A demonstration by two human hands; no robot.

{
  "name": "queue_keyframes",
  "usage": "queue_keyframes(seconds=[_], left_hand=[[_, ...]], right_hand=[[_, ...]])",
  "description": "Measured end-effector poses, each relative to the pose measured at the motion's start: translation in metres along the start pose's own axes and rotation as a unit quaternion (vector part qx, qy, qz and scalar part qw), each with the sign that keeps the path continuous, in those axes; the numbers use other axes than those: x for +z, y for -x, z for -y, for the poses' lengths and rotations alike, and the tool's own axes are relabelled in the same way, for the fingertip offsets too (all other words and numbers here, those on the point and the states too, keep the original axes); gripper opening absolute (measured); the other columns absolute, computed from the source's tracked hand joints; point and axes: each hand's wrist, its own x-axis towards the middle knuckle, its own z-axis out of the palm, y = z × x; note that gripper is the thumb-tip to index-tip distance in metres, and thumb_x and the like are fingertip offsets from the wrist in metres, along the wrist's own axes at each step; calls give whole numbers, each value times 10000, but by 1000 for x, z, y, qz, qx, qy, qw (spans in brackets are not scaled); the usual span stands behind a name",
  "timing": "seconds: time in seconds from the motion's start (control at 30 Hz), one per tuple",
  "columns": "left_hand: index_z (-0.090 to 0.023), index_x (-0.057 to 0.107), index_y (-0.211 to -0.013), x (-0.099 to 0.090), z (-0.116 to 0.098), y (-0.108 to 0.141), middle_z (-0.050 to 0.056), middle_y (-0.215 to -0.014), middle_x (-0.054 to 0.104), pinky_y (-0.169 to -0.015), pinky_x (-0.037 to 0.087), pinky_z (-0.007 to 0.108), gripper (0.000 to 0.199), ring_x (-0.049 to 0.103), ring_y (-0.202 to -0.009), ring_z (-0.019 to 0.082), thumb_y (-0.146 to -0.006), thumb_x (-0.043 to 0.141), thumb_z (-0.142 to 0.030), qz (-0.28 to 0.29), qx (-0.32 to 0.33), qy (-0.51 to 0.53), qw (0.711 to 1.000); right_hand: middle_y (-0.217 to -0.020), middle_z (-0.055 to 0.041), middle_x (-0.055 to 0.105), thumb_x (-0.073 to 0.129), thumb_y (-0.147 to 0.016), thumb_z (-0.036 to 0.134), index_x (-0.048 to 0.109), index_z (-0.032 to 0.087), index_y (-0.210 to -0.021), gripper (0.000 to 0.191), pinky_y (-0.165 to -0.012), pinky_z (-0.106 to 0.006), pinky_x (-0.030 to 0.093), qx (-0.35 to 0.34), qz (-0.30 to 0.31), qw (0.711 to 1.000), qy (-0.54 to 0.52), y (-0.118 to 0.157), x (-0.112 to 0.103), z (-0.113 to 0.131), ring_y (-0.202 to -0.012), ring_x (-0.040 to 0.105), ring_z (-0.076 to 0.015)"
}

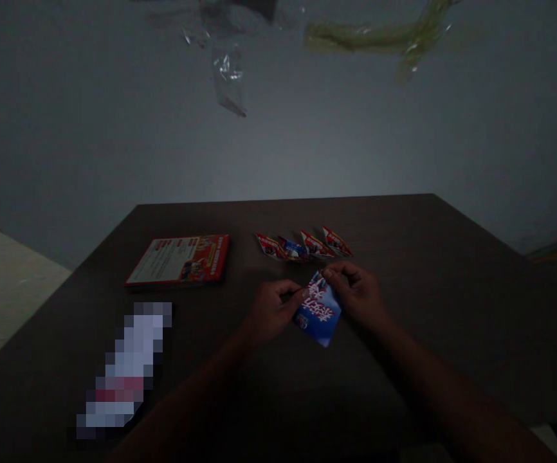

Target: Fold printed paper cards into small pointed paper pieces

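The dark table [433, 270] backs blue, white-lettered paper [321, 316].

Coarse pixels blur a pale object [131, 350] on the table [433, 257], its surface unreadable. Fingertips of the left hand [271, 308] and right hand [358, 296] cover the upper end of a blue card [324, 325], hiding part of its print. Lettering on the box [175, 260] and the folded cards [295, 249] is too small to read. The bottom edge cuts off both forearms [433, 370]; the top edge crops yellow tape [370, 37].
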Motion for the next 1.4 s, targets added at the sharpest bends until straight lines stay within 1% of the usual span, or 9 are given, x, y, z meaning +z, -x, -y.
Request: queue_keyframes(seconds=[0.13, 0.27, 0.4, 0.57, 0.73, 1.0, 1.17, 1.23, 1.4], left_hand=[[-139, 686, -800, 0, 0, 0, 42, -749, 690, -548, 424, 217, 282, 594, -645, 142, -809, 556, -389, -2, -3, -5, 1000], [-139, 685, -827, 1, 3, -1, 46, -773, 696, -560, 440, 221, 286, 605, -662, 148, -812, 552, -392, 2, -1, 17, 1000], [-137, 684, -823, 1, 4, -1, 50, -770, 694, -568, 440, 224, 288, 602, -666, 148, -821, 546, -390, 6, 4, 6, 1000], [-131, 681, -823, 0, 3, -1, 46, -759, 688, -552, 426, 218, 285, 595, -653, 141, -822, 550, -384, 7, 7, 1, 1000], [-120, 677, -820, -1, 3, -2, 50, -757, 688, -573, 441, 221, 292, 604, -671, 150, -819, 551, -384, 18, 9, 5, 1000], [-124, 679, -795, -1, 5, -2, 41, -749, 685, -555, 428, 209, 274, 588, -640, 129, -819, 561, -370, 14, 15, 11, 1000], [-122, 675, -810, -1, 7, -2, 43, -739, 682, -548, 428, 210, 287, 587, -634, 131, -825, 551, -381, 19, 11, 15, 1000], [-127, 677, -797, -1, 7, -2, 39, -735, 682, -559, 429, 211, 285, 589, -645, 133, -825, 552, -383, 14, 18, -4, 1000], [-130, 674, -831, -1, 9, -2, 46, -768, 689, -591, 451, 221, 286, 607, -682, 145, -829, 546, -386, 21, 17, 7, 1000]], right_hand=[[-733, -33, 649, 588, -809, 379, 642, 172, -783, 216, -584, -253, 452, -3, -5, 1000, -5, 0, 0, 1, -667, 587, -162], [-724, -32, 646, 591, -807, 374, 642, 172, -772, 211, -600, -259, 453, -10, -7, 1000, 5, -1, 0, 0, -676, 589, -166], [-743, -37, 650, 585, -814, 378, 646, 173, -798, 215, -598, -261, 453, -3, -6, 1000, 2, 0, -1, -1, -685, 591, -168], [-726, -29, 644, 591, -807, 385, 643, 171, -779, 222, -585, -256, 448, 3, -11, 1000, 0, 0, 0, -1, -665, 587, -163], [-734, -29, 646, 593, -808, 377, 644, 169, -783, 216, -600, -257, 450, 3, -16, 1000, -2, 0, 0, -1, -677, 589, -162], [-749, -32, 654, 593, -810, 370, 651, 177, -788, 203, -626, -263, 449, -5, -15, 1000, 5, 0, -2, -3, -701, 593, -168], [-730, -27, 640, 595, -805, 384, 640, 178, -777, 213, -605, -260, 444, 1, -23, 1000, -3, -1, -2, -3, -676, 582, -164], [-725, -28, 636, 595, -805, 388, 640, 176, -779, 218, -601, -260, 443, 6, -22, 1000, -8, -1, -1, -3, -665, 576, -160], [-723, -28, 637, 604, -796, 390, 641, 175, -770, 221, -594, -257, 441, 2, -34, 999, -17, -1, -1, -5, -668, 578, -161]])
